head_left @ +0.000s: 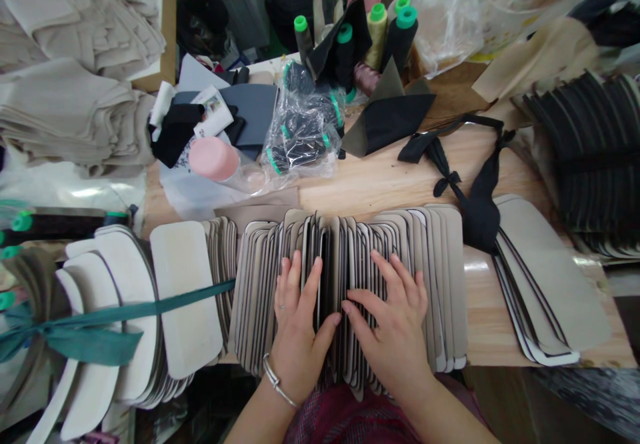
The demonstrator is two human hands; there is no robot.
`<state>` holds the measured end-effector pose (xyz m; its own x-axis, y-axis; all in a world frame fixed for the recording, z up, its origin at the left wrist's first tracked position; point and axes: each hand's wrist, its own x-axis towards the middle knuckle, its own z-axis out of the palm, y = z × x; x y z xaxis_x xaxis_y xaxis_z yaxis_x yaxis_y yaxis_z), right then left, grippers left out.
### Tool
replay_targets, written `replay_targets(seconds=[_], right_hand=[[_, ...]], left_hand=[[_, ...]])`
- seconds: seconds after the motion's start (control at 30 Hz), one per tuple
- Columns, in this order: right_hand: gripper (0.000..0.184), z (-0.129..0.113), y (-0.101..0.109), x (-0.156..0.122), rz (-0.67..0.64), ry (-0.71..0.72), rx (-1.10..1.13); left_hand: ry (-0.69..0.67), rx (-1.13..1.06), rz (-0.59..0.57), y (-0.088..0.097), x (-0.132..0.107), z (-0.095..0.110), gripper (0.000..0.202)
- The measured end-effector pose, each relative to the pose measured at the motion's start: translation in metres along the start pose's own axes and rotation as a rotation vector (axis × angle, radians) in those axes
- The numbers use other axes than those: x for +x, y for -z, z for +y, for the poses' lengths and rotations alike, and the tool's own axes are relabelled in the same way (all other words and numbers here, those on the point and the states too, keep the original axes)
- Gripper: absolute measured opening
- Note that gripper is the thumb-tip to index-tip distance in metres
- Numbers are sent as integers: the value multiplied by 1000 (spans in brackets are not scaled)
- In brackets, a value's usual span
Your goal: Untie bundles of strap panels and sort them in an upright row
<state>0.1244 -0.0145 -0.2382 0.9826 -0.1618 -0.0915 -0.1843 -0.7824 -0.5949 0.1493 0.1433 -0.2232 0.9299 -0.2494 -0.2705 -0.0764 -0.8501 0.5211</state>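
A long row of flat beige pieces with dark edges (350, 244) stands on edge across the wooden table (390, 177) in front of me. My left hand (297, 324) lies on the row left of centre, fingers stretched out and parting the pieces; a bracelet circles its wrist. My right hand (393, 324) rests flat on the pieces just to the right, fingers spread, thumb almost touching the left thumb. Neither hand grips anything.
A bundle of beige pieces tied with a green ribbon (125, 311) lies at left. Loose beige pieces (545, 284) and a black strap (475, 191) lie at right. Thread spools (380, 31), a plastic bag (300, 137), a pink-capped container (215, 159) and folded cloth (65, 97) sit behind.
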Motion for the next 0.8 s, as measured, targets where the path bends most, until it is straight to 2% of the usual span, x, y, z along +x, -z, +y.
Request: replay_targets(seconds=[0.23, 0.37, 0.63, 0.8], right_hand=[[7, -3, -3, 0, 27, -9, -8], [15, -5, -5, 0, 81, -31, -8], [8, -5, -3, 0, 49, -8, -4], [13, -7, -5, 0, 67, -34, -19]], left_hand=[[5, -3, 11, 2, -1, 2, 73], [1, -8, 12, 2, -2, 2, 72], [-2, 2, 13, 2, 0, 1, 72], [0, -10, 12, 3, -1, 0, 73]])
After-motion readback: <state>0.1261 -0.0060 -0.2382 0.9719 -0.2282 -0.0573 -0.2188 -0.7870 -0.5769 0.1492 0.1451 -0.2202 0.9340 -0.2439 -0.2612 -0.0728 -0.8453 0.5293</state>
